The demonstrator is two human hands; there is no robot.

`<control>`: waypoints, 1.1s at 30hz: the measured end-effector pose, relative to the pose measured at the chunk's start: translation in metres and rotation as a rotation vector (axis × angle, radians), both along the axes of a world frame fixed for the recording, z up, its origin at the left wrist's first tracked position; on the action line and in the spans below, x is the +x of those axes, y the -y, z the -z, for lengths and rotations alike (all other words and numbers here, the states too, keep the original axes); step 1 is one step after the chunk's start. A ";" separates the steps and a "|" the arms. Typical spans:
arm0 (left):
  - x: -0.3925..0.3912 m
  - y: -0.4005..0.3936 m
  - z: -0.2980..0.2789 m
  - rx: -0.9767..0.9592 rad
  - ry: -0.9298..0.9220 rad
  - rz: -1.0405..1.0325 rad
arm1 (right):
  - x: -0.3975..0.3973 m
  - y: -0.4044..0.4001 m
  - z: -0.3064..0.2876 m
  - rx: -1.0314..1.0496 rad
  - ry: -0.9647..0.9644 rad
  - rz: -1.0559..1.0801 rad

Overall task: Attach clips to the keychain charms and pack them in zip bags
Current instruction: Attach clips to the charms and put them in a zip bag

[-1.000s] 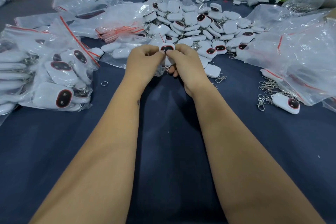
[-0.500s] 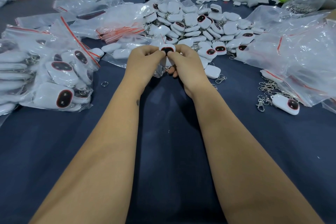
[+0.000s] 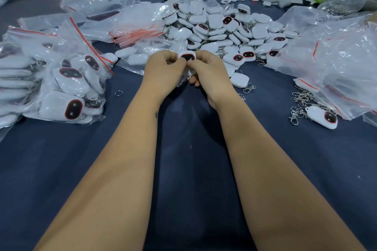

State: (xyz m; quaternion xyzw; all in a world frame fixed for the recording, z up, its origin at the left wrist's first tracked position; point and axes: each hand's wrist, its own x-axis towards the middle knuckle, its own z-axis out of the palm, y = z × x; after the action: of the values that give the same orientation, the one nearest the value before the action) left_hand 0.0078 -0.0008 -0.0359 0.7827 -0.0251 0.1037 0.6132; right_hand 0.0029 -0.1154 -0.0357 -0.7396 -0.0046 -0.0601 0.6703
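While our forearms stretch out over the dark blue table (image 3: 183, 169), our left hand (image 3: 163, 71) and right hand (image 3: 210, 73) meet at its middle, fingertips of both pinching one white charm (image 3: 187, 56) with a dark, red-rimmed face, in front of the charm pile (image 3: 220, 28); loose clips (image 3: 299, 102) lie at right.

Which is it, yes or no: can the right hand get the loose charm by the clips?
Probably yes, once freed: the right hand now grips a charm with the left hand. Bare cloth lies between it and the loose charm.
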 end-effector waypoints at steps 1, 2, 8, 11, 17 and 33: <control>0.000 0.000 0.000 0.006 0.003 -0.006 | 0.000 0.000 0.000 -0.002 0.003 0.005; 0.000 0.000 0.000 0.010 0.007 -0.011 | 0.000 0.000 0.000 0.001 0.003 0.014; 0.003 -0.003 0.001 -0.056 -0.014 -0.038 | -0.002 0.004 -0.007 0.362 0.025 0.138; 0.002 -0.003 0.005 0.016 0.043 -0.035 | -0.004 0.005 -0.012 0.610 0.094 0.038; 0.001 -0.002 0.005 0.003 0.073 -0.109 | -0.004 -0.004 0.002 -0.084 0.154 0.067; 0.000 -0.003 -0.002 0.006 0.266 -0.209 | -0.006 -0.007 -0.002 -0.185 0.246 0.136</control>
State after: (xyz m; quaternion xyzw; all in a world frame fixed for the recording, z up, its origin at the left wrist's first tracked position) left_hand 0.0079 0.0025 -0.0338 0.7622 -0.0252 0.2695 0.5880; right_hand -0.0034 -0.1084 -0.0338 -0.7839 -0.0420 -0.1947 0.5881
